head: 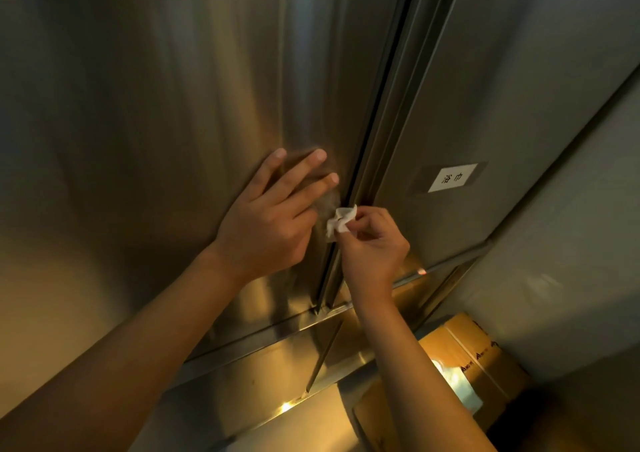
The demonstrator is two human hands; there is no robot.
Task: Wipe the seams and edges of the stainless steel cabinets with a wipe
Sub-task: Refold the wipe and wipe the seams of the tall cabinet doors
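Presently logged, head view, one moment:

1. Wipe (341, 222): small, white, crumpled. Sits against the vertical seam (363, 160) btwn two steel doors, low on the seam, just above the doors' bottom edge.
2. Right hand (372, 247): fingers curled, thumb and fingertips pinching the wipe's right side and holding it to the seam. Forearm comes up from lower right.
3. Left hand (273, 216): flat on the left door (156, 122), fingers straight and spread, tips just beside the seam and just above the wipe; holds nothing. Thumb not visible.
4. Seam: dark channel w/ a lighter metal strip along its right, running top to bottom btwn doors.
5. Right door (485, 105): brushed steel, carries a white label (452, 177) w/ two dark characters under clear tape, right of the hands.
6. Lower rail (270, 340): horizontal steel band under both doors, warm light reflecting off it (bright spot near the bottom).
7. Wall panel (571, 261): pale grey, right of the cabinet.
8. Cardboard box (467, 365): brown, taped, printed marks on the tape, below the cabinet at lower right, partly behind the right forearm.
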